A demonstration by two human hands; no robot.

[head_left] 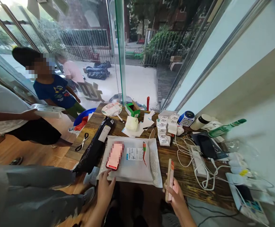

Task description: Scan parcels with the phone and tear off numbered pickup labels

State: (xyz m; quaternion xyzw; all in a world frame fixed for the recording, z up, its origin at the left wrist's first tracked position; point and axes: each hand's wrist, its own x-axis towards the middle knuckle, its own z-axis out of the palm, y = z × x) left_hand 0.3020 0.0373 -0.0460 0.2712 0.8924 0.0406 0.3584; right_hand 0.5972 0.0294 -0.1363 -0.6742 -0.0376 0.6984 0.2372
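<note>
My left hand (106, 186) is at the front edge of a white bubble-wrap parcel (132, 170), fingers apart, fingertips at the lower end of a red-edged phone (115, 156). I cannot tell whether they touch it. That phone lies face up on the parcel, its screen lit and mostly blurred out. Beside it on the parcel is a printed shipping label (134, 154). Held upright in my right hand (177, 192), just off the parcel's right corner, is a second phone (170, 179), seen nearly edge-on.
Left of the parcel lie a black-wrapped package (93, 148) and scissors (82, 142). Numbered label strips (163, 130), a power strip (198, 162) with tangled white cables and a green bottle (227, 128) crowd the right. People stand at left, one holding a white box (47, 111).
</note>
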